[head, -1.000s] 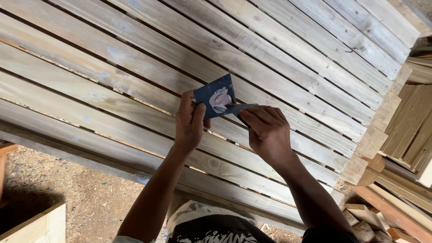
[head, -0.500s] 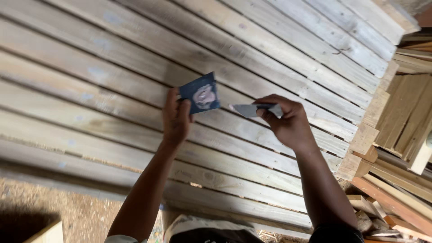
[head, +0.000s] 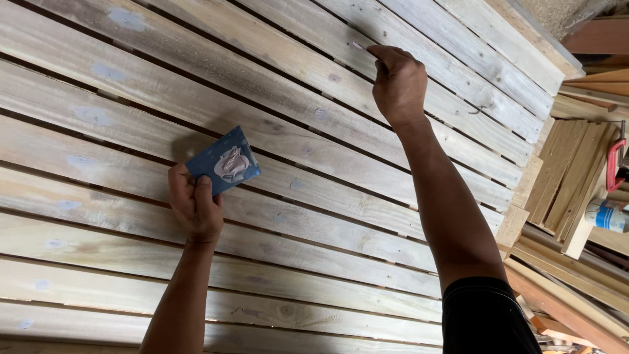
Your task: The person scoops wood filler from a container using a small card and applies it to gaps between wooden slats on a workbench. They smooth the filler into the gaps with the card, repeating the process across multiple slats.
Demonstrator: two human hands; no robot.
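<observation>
My left hand point(head: 195, 204) grips a small blue square card point(head: 224, 161) by its lower corner, with a blob of pale grey-pink filler point(head: 230, 164) on its face. It hovers over the slatted wooden panel point(head: 118, 105). My right hand point(head: 397, 82) is stretched far up the panel, fingers closed on a small putty knife point(head: 360, 46). Only the knife's pale tip shows, pressed against a slat. Light filler patches dot several slats.
Beyond the panel's right edge lie stacked timber offcuts and planks point(head: 576, 170). A red clamp point(head: 614, 164) and a white tube with blue print point(head: 608, 215) sit at the far right. The slats run diagonally with narrow dark gaps between them.
My right hand has left the card and reached up and away to a far slat with the putty knife. The left hand with the card stayed lower on the panel.
</observation>
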